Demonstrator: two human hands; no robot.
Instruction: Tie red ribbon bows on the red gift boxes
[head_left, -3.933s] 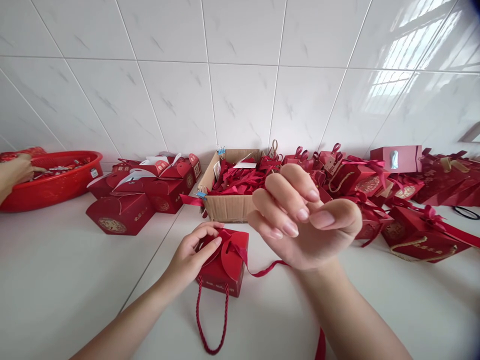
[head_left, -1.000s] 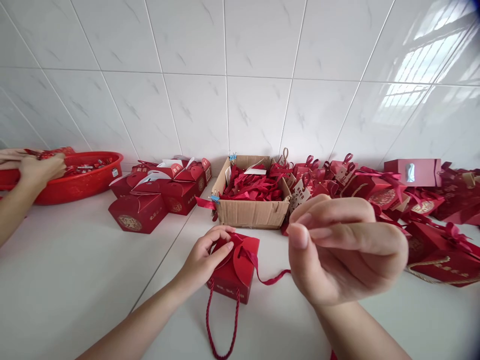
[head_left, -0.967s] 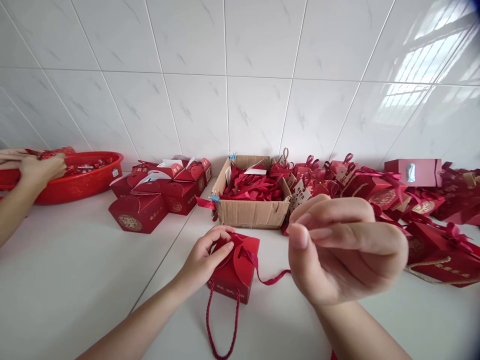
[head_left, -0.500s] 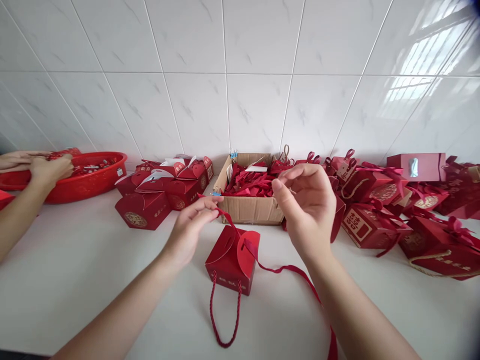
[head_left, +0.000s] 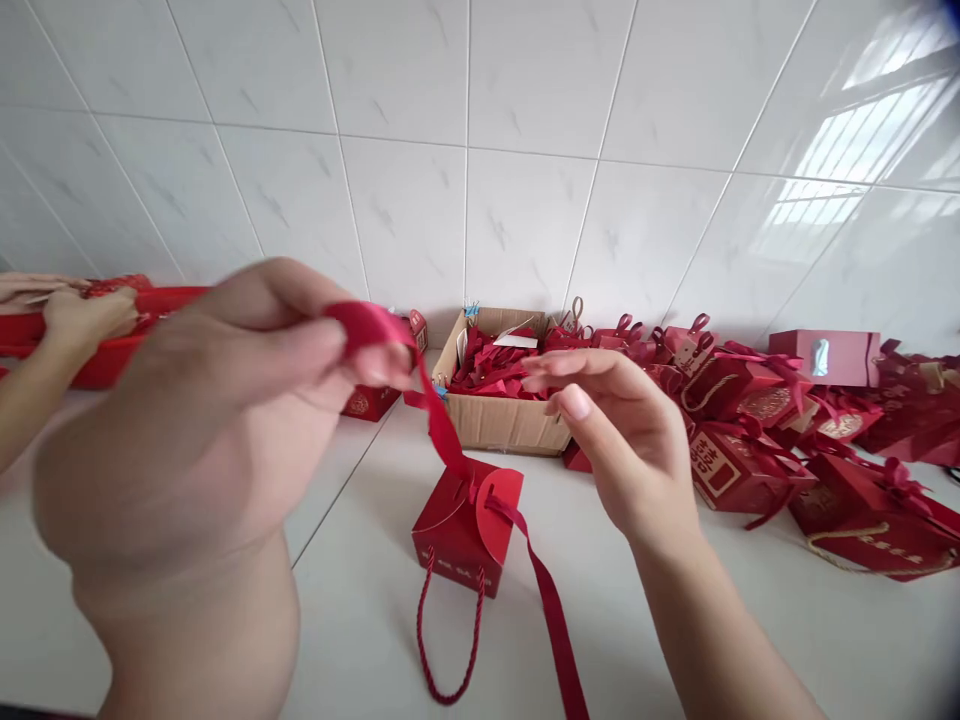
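A small red gift box point(head_left: 459, 530) stands on the white table, its top flaps folded over and its twisted cord handle hanging toward me. Red ribbon point(head_left: 444, 425) passes through the slots in the flaps. My left hand point(head_left: 225, 400), raised close to the camera and partly blurred, pinches one end of it up and to the left of the box. The other end trails over the table toward the front edge. To the right above the box is my right hand point(head_left: 630, 440), fingers curved and apart, with nothing in it.
A cardboard carton point(head_left: 510, 422) of red ribbons stands behind the box. Finished red boxes with bows point(head_left: 750, 460) crowd the right side. Further boxes point(head_left: 371, 400) at left are mostly hidden by my hand. Another person's hands point(head_left: 86, 315) work over a red basin point(head_left: 97, 365) at far left.
My left hand has come up and toward the camera, drawing the ribbon through the slots; the trailing end has shortened. My right hand has lowered slightly and stays open. The view has shifted a little.
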